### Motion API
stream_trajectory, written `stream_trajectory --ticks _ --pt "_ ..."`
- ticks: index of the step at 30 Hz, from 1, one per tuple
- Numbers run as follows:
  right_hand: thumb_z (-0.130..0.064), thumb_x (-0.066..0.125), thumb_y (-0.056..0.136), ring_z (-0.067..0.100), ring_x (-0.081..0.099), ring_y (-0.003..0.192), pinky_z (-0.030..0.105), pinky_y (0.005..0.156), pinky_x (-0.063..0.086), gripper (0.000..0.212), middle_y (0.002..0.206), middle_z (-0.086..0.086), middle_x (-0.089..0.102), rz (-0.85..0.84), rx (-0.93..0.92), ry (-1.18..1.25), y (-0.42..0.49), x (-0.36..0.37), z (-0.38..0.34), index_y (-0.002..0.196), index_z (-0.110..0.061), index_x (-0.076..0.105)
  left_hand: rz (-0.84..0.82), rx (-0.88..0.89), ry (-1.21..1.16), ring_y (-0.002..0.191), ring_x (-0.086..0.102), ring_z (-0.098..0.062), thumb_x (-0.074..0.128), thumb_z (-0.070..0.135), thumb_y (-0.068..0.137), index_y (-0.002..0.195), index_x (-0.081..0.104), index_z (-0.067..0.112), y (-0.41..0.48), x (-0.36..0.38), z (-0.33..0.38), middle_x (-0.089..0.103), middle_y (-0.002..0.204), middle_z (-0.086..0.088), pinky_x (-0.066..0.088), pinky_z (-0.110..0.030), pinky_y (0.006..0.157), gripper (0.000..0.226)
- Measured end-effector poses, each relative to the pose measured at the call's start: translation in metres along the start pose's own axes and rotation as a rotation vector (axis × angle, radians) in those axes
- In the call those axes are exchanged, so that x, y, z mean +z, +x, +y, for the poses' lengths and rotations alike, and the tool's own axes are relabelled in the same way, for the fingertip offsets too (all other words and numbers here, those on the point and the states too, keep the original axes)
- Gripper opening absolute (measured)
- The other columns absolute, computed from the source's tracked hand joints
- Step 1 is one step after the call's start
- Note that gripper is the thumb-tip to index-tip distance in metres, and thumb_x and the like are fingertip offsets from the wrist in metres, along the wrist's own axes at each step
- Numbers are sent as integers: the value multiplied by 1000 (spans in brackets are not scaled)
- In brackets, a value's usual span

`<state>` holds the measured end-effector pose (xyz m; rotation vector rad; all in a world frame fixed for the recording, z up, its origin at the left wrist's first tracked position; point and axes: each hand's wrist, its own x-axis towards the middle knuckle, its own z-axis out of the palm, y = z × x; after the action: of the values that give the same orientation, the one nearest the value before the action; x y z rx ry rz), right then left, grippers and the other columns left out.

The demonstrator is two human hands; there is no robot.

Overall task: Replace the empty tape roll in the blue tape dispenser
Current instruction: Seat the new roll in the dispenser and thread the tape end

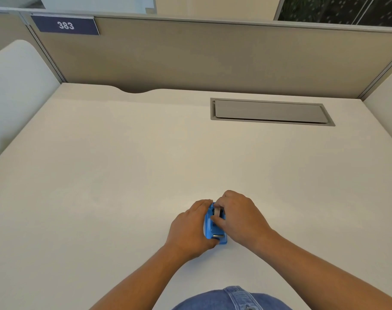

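A blue tape dispenser [215,229] sits on the white desk [123,175], near the front edge and a little right of centre, its long side running away from the person. The left hand [190,229] wraps around the dispenser's left side, fingers curled along the far end and thumb near the close end, holding it steady against the desk. The right hand [239,215] comes in from the right and reaches over the top; its thumb and fingertips pinch a pale roll [217,212] that stands in the dispenser's well. The roll is mostly covered by the fingers, so whether it is a bare core or carries tape is hard to tell. A metal cutting edge [217,236] shows at the dispenser's near end.

Farther back, a grey cable hatch [271,111] is set flush into the desk, well apart from the hands. Behind it rises a beige partition [190,57] bearing a dark sign [65,25] that reads 383. Blue denim [230,298] shows at the bottom edge.
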<state>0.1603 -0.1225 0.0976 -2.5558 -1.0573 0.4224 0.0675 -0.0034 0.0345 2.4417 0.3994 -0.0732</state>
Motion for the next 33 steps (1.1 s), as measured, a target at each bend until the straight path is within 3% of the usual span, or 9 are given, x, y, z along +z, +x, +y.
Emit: stream_trajectory --ticks 4,12,23,33 --pt "-31 61 90 15 53 75 24 66 40 13 86 -3 56 4 10 -6 4 0 -1 85 -20 66 -8 4 -11 104 60 -10 79 56 58 136 35 35 0 -1 0 51 137 15 38 -18 81 91" --pt "-25 50 96 15 50 70 23 63 34 23 80 -5 50 -10 -11 -17 6 -2 2 88 -18 70 1 6 -6 107 59 -10 79 56 59 138 33 35 0 0 0 49 140 15 43 -21 86 93" --pt "-19 50 94 16 59 76 24 64 44 24 88 -2 63 -53 -14 -12 7 -7 4 95 -23 73 3 -9 1 108 59 -10 77 59 58 139 30 37 1 2 -1 48 141 16 34 -18 83 96" --pt "-29 54 89 13 61 70 28 61 50 18 84 -9 68 48 0 -86 -2 -15 -1 83 -29 70 29 19 25 104 60 -12 76 58 60 137 35 33 2 0 2 49 139 15 50 -27 87 92"
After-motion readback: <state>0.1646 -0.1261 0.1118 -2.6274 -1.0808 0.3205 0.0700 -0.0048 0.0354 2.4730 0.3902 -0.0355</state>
